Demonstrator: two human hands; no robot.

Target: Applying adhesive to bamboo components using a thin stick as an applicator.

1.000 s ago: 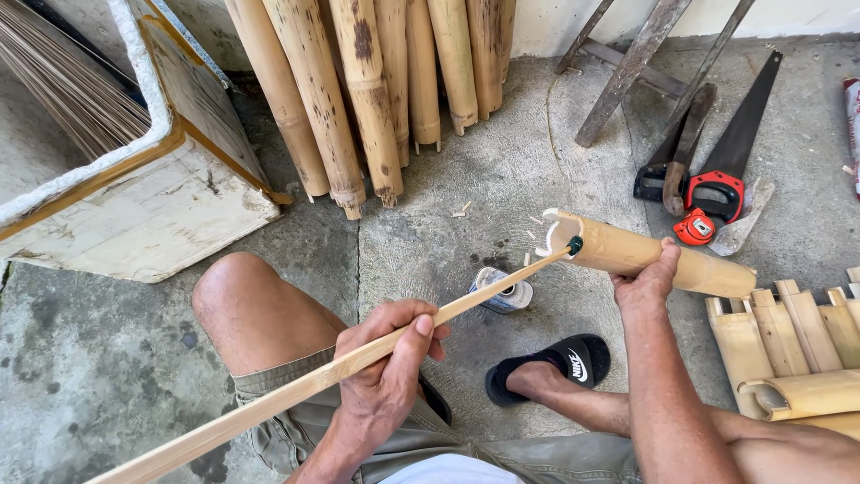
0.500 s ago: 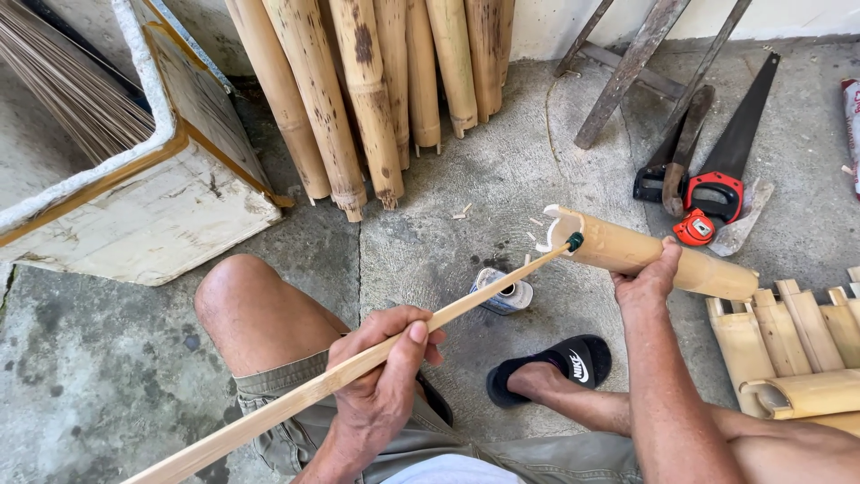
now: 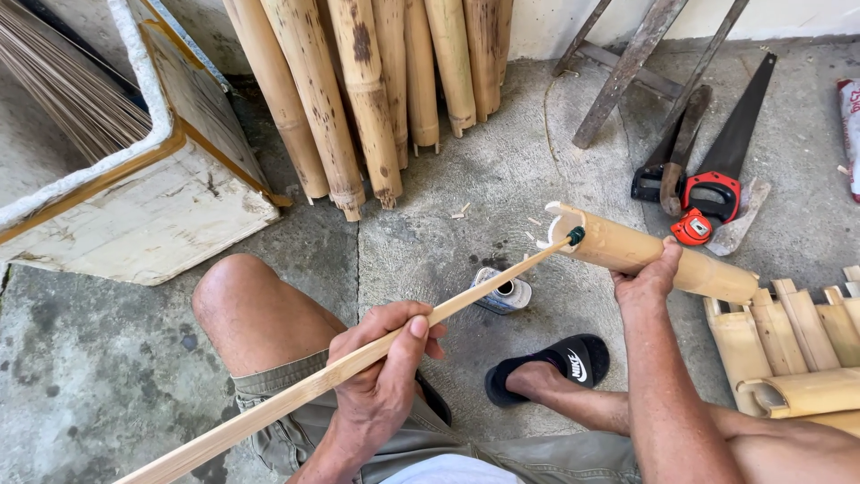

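My left hand point(image 3: 385, 358) grips a long thin bamboo stick point(image 3: 296, 394) that runs from the lower left up to the right. Its dark green tip point(image 3: 576, 236) touches the open end of a short bamboo tube point(image 3: 627, 251). My right hand point(image 3: 647, 280) holds that tube from below, near its middle, tilted above the concrete floor. A small open tin point(image 3: 502, 291) stands on the floor just under the stick. My bare knee point(image 3: 242, 305) is at the left, and my foot in a black sandal point(image 3: 546, 363) is below the tube.
Thick bamboo poles point(image 3: 367, 99) lean against the back wall. A white wooden box point(image 3: 134, 197) holding thin sticks stands at left. Hand saws and a red tape measure point(image 3: 708, 193) lie at right, with cut bamboo pieces point(image 3: 797, 350) at the lower right.
The stick has slid slightly within my left hand toward the tube; its tip stays at the tube's mouth. My right hand and the tube have barely moved.
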